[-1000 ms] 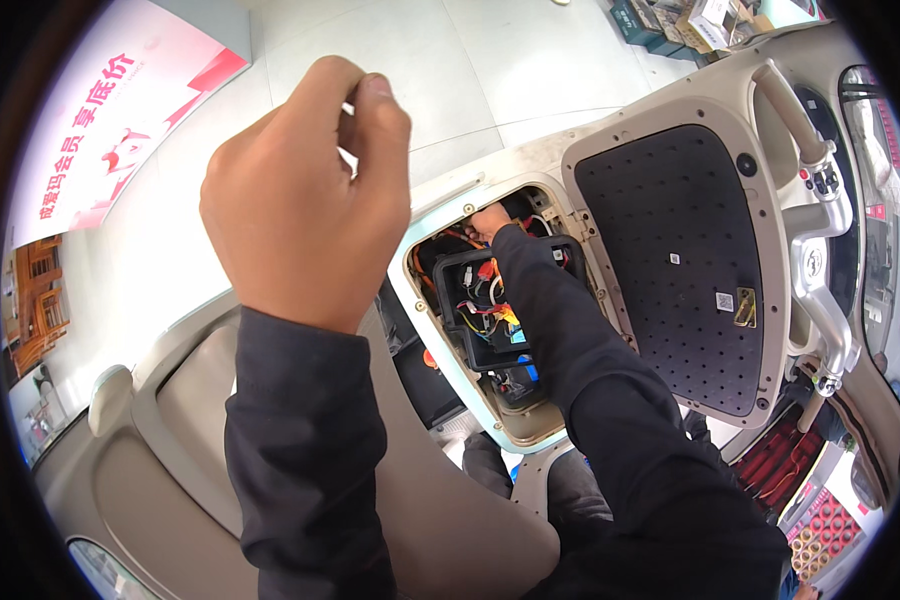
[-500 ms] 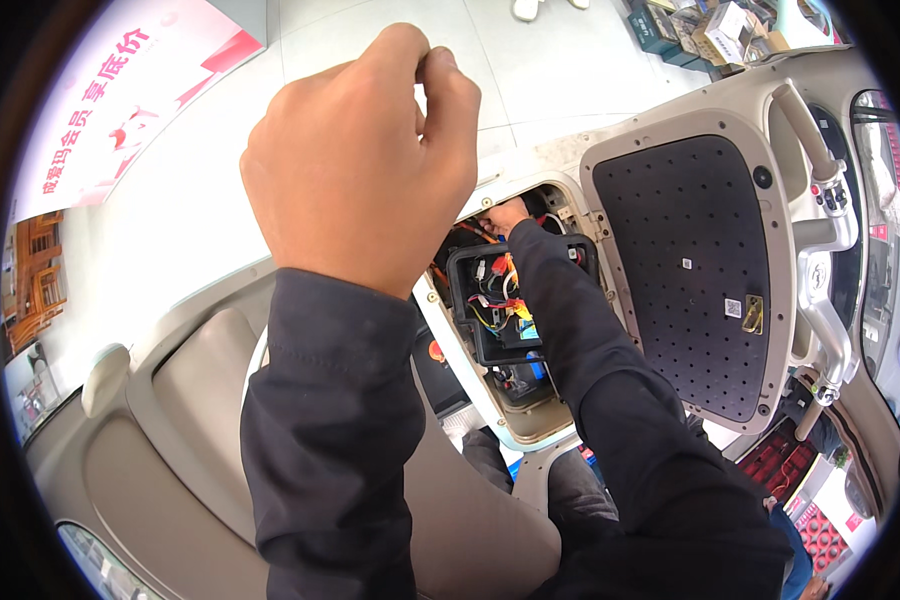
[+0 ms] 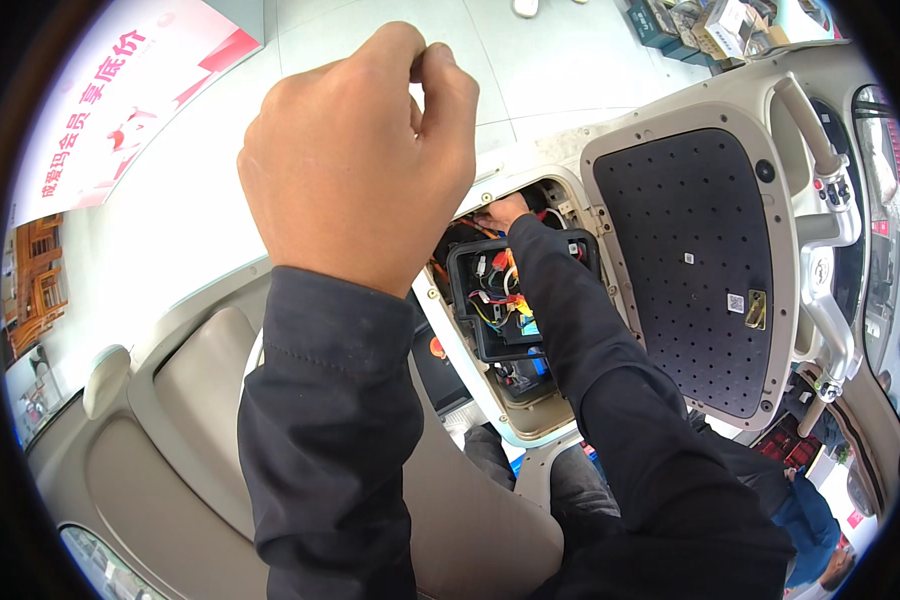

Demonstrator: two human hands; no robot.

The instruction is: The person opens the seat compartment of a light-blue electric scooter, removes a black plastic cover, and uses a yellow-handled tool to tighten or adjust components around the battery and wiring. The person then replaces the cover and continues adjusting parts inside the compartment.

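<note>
My left hand [image 3: 355, 160] is raised close to me, above the beige vehicle's body. Its fingers are curled, with thumb and forefinger tip meeting; anything within them is hidden. Farther off, my right hand [image 3: 508, 211] reaches into the far end of an open compartment [image 3: 573, 185]. Its bent fingers are closed beside orange cables [image 3: 479, 230], and their tips are hard to see. Under my right forearm lies a black tray [image 3: 510, 353] with a bundle of coloured wires [image 3: 510, 300] and connectors. The sleeve covers part of the tray.
A hinged lid [image 3: 685, 270] with a black dotted panel stands open right of the compartment. Beyond it is a silver handlebar [image 3: 828, 290]. Beige seats [image 3: 470, 510] lie below and left. Another person [image 3: 810, 525] in blue is at the lower right. Boxes [image 3: 720, 28] sit at the far right.
Both hands keep nearly the same places and shapes. The person in blue at the lower right has come further into view.
</note>
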